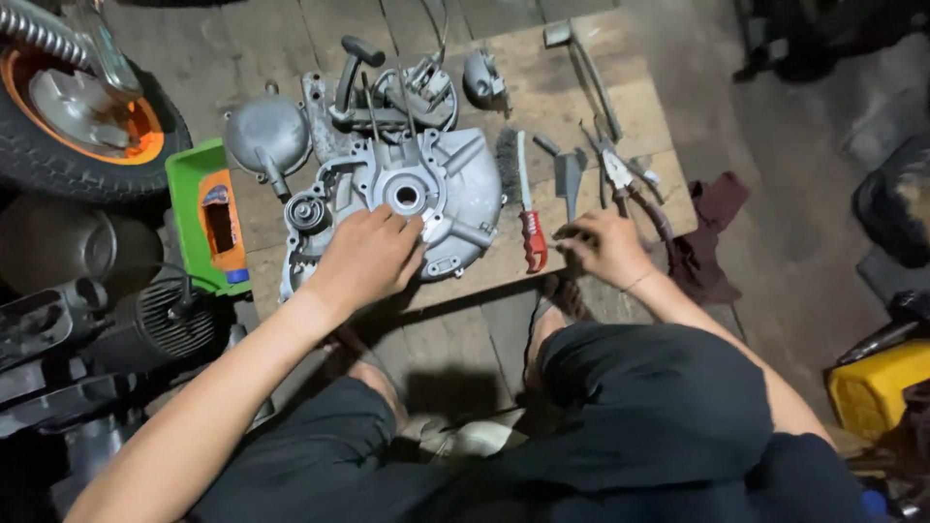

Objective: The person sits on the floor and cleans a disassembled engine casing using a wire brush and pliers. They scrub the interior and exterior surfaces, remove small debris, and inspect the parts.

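A grey metal engine case (441,189) lies flat on a wooden board (639,107). My left hand (366,260) rests palm down on the case's near edge, fingers spread beside its central hole. My right hand (605,247) is at the board's near edge, its fingers closed around a small dark tool or part that I cannot make out. A wire brush with a red handle (528,208) lies between the two hands.
Pliers (620,174), a scraper (569,174), a long metal lever (581,68) and other grey engine parts (266,131) lie on the board. A tyre with an orange rim (82,116) stands at the left, a green box (199,218) beside it, a dark red rag (712,232) at the right.
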